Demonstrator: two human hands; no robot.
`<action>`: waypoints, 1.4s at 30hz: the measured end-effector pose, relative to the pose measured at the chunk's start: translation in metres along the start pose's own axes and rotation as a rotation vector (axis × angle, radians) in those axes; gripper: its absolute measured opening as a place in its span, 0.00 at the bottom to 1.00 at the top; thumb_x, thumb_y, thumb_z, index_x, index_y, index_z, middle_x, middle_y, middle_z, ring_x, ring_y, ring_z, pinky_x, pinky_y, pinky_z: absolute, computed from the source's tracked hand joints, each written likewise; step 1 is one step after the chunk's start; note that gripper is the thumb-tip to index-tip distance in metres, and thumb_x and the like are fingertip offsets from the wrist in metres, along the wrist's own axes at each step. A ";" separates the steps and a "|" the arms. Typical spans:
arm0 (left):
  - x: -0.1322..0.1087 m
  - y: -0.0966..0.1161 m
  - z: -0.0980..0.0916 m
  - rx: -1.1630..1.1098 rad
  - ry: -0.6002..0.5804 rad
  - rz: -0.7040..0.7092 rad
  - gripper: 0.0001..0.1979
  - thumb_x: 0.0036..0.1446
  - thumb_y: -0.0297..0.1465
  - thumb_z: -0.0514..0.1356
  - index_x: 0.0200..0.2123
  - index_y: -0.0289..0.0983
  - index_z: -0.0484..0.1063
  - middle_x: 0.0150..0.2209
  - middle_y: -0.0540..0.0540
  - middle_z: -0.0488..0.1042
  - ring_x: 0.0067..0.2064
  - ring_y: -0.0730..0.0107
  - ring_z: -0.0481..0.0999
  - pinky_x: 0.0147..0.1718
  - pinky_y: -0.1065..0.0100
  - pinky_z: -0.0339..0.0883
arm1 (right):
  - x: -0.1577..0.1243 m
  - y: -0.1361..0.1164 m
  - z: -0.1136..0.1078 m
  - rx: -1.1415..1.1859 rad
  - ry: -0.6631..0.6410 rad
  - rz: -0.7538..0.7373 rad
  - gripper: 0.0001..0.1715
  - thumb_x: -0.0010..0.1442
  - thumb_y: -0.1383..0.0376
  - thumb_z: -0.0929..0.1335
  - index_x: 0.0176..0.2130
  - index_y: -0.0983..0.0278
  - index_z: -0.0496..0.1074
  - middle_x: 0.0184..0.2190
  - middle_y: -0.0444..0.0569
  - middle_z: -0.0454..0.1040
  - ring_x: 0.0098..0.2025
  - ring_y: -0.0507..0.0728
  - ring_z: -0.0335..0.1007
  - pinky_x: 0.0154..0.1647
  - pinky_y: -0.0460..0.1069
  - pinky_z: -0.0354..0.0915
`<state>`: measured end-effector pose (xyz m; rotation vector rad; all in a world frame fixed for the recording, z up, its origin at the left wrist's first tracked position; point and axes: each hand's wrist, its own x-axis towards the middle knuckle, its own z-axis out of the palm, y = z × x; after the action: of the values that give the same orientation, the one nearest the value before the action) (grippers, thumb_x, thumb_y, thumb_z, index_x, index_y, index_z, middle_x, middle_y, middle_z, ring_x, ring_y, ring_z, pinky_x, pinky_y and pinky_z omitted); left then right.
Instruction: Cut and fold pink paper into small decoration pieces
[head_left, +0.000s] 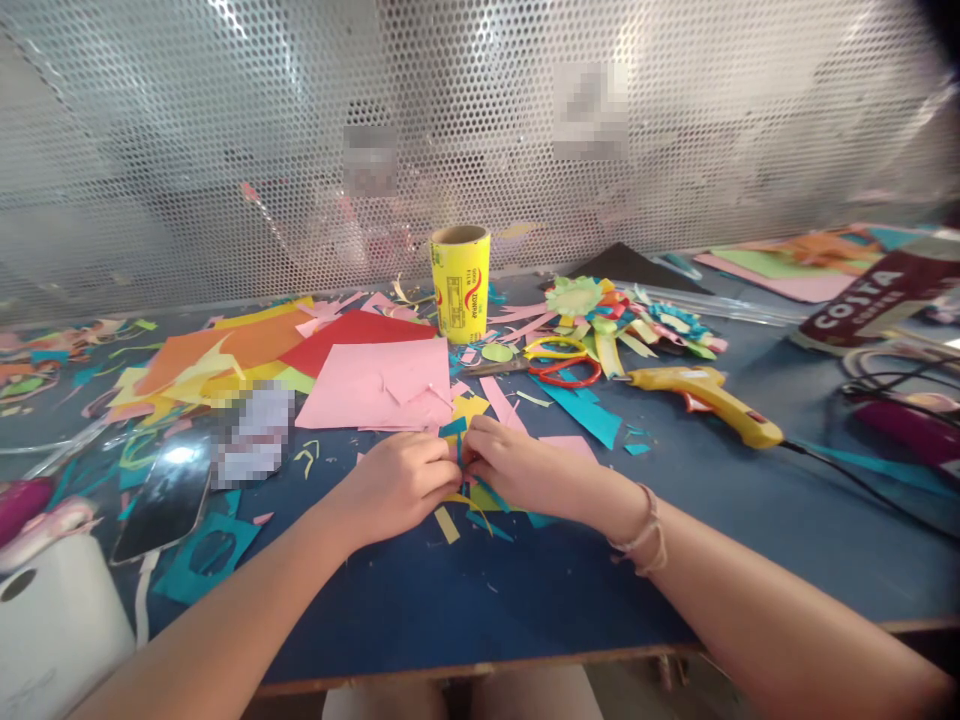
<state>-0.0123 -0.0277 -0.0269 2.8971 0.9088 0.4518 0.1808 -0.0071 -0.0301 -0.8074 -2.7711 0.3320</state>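
My left hand (405,482) and my right hand (517,465) meet over the middle of the blue table, fingers pinched together. Between the fingertips shows a small blue paper piece (460,440), mostly hidden by the fingers; both hands appear to grip it. Beneath and around them lie blue, yellow and green paper scraps (448,525). Just beyond my left hand rests a stack topped by a pink paper sheet (375,385). Red-and-yellow-handled scissors (566,370) lie past my right hand, with a yellow glue gun (705,395) to their right.
A yellow cardboard tube (460,285) stands upright near the perforated metal panel (480,120). Paper rosettes (600,310) lie beside it. On the left are a phone (166,490) on a white cable and a white device (64,625). A Costa cup (877,295) lies at right near cables.
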 end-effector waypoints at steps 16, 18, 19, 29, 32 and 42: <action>-0.001 0.000 0.001 -0.021 -0.012 -0.017 0.13 0.60 0.31 0.49 0.37 0.37 0.73 0.35 0.45 0.73 0.39 0.69 0.72 0.39 0.66 0.64 | 0.003 -0.002 -0.003 0.204 -0.009 0.287 0.08 0.58 0.73 0.58 0.33 0.67 0.64 0.30 0.49 0.68 0.30 0.52 0.62 0.32 0.47 0.59; -0.001 0.000 0.000 -0.026 -0.016 -0.018 0.13 0.60 0.31 0.49 0.37 0.38 0.73 0.35 0.45 0.73 0.39 0.69 0.72 0.39 0.66 0.64 | 0.002 -0.001 -0.005 0.235 -0.011 0.292 0.08 0.57 0.74 0.58 0.33 0.66 0.64 0.31 0.50 0.68 0.32 0.52 0.63 0.34 0.47 0.60; -0.001 0.000 0.000 -0.029 -0.018 -0.019 0.13 0.60 0.31 0.49 0.37 0.38 0.73 0.35 0.45 0.74 0.38 0.69 0.72 0.38 0.66 0.64 | 0.002 0.001 -0.006 0.255 -0.015 0.293 0.09 0.57 0.73 0.58 0.33 0.66 0.65 0.33 0.50 0.68 0.33 0.52 0.63 0.35 0.47 0.60; 0.000 0.000 -0.002 -0.076 -0.021 -0.020 0.12 0.59 0.32 0.51 0.39 0.38 0.73 0.38 0.45 0.75 0.41 0.69 0.72 0.39 0.66 0.65 | -0.004 0.009 -0.031 0.436 -0.064 0.320 0.06 0.56 0.66 0.60 0.31 0.64 0.65 0.35 0.49 0.66 0.36 0.53 0.65 0.39 0.48 0.63; 0.000 0.000 -0.002 -0.096 -0.021 -0.034 0.12 0.59 0.31 0.51 0.38 0.38 0.74 0.36 0.45 0.75 0.40 0.70 0.72 0.39 0.67 0.65 | -0.010 0.019 -0.045 0.505 0.008 0.425 0.07 0.55 0.64 0.60 0.30 0.64 0.63 0.31 0.47 0.64 0.28 0.50 0.64 0.30 0.47 0.63; 0.001 -0.001 -0.002 -0.175 -0.010 -0.079 0.11 0.58 0.31 0.52 0.37 0.38 0.74 0.35 0.44 0.73 0.39 0.70 0.71 0.39 0.67 0.65 | -0.038 0.088 -0.080 0.010 0.874 0.877 0.01 0.52 0.66 0.61 0.29 0.62 0.60 0.24 0.47 0.65 0.37 0.59 0.65 0.42 0.57 0.60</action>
<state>-0.0125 -0.0265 -0.0250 2.6939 0.9283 0.4835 0.2783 0.0561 0.0150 -1.6397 -1.5140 0.0802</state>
